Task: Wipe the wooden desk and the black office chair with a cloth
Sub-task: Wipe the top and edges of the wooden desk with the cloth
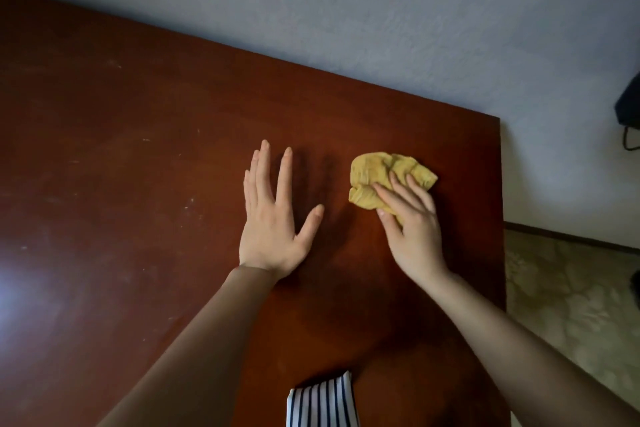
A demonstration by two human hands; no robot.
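Near the far right corner of the wooden desk (121,149), my right hand (412,222) presses the crumpled yellow cloth (377,173) down, fingers laid straight over it, not gripping. My left hand (270,232) rests spread and empty on the wood just beside. With only 1 palm pinning a bunched cloth, a hard sweep rightward could push it over the edge onto the floor (571,305); pale specks (188,207) further left may get missed.
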